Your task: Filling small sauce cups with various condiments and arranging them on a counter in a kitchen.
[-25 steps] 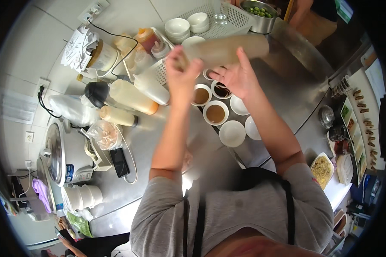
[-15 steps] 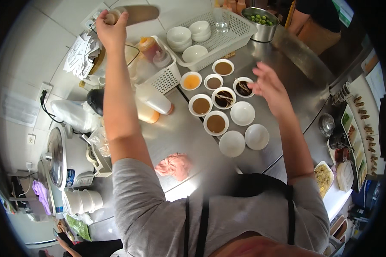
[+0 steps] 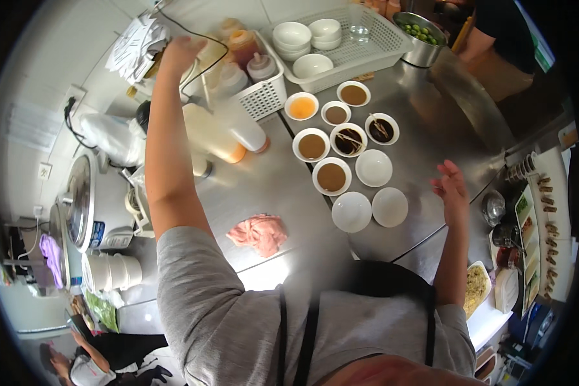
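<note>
My left hand (image 3: 182, 53) reaches up to the far left, between hanging paper slips (image 3: 139, 47) and a white basket (image 3: 264, 95) of squeeze bottles. It is smeared by motion, so I cannot make out what its fingers hold, if anything. My right hand (image 3: 453, 184) hovers over the steel counter right of the bowls, fingers apart and holding nothing. Between my arms stand small white bowls: some hold brown sauce (image 3: 331, 177), one an orange liquid (image 3: 302, 107), two a dark sauce (image 3: 349, 141) with pale strips. Three bowls (image 3: 352, 212) nearest me have nothing in them.
A pink cloth (image 3: 260, 234) lies on the counter near me. Squeeze bottles (image 3: 246, 132) lean beside my left forearm. Behind the bowls sits a white crate (image 3: 392, 56) with stacked bowls, next to a steel pot (image 3: 424, 53) of green vegetables. Another person (image 3: 505, 35) stands far right.
My left hand held a small round pale container up by the wall; it has come lower and that container no longer shows. My right hand has drawn back from the dark sauce bowl toward me.
</note>
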`<action>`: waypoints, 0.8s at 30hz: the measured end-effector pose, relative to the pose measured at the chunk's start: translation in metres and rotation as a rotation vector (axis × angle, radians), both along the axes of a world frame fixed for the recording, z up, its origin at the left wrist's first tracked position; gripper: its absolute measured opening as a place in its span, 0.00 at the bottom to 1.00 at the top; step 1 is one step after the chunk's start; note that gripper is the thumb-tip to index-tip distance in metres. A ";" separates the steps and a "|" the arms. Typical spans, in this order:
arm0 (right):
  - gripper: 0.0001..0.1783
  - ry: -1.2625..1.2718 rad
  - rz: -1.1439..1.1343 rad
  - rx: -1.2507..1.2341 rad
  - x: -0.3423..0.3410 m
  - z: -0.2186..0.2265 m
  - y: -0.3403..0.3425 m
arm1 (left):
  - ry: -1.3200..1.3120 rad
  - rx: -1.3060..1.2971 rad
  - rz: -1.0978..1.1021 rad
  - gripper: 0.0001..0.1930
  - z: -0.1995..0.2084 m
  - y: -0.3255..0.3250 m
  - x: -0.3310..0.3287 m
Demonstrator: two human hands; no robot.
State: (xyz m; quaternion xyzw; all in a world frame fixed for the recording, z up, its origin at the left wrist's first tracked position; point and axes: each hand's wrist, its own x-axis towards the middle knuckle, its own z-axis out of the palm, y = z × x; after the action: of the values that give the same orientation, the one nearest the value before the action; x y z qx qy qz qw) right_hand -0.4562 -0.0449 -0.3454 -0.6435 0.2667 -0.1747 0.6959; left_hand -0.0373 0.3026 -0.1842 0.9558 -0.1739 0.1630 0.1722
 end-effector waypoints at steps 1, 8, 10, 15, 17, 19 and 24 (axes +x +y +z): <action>0.23 -0.003 -0.014 0.019 -0.004 0.000 -0.001 | 0.011 0.060 0.019 0.36 -0.004 0.019 -0.015; 0.19 -0.057 0.021 -0.010 -0.008 0.010 0.011 | 0.153 -0.029 -0.001 0.30 -0.062 0.054 -0.129; 0.18 -0.094 0.067 -0.019 -0.004 0.011 0.023 | -0.185 -0.140 -0.119 0.26 -0.075 0.060 -0.152; 0.15 -0.176 0.377 0.164 -0.005 0.023 0.059 | -0.230 -0.151 -0.065 0.25 -0.044 0.061 -0.227; 0.16 -0.167 0.639 0.312 -0.001 0.018 0.079 | -0.247 -0.094 -0.155 0.25 -0.015 0.039 -0.262; 0.20 -0.124 0.911 0.525 0.006 0.022 0.106 | -0.274 -0.039 -0.236 0.25 0.003 0.017 -0.286; 0.33 -0.159 1.028 1.125 0.020 0.038 0.152 | -0.207 -0.251 -0.912 0.26 -0.002 -0.033 -0.334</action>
State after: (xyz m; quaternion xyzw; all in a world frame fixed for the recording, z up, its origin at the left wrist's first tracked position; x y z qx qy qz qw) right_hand -0.4367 0.1068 -0.3075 -0.2207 -0.0685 0.2873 0.9295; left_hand -0.3708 0.2701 -0.1858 0.7329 -0.5702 0.1848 0.3220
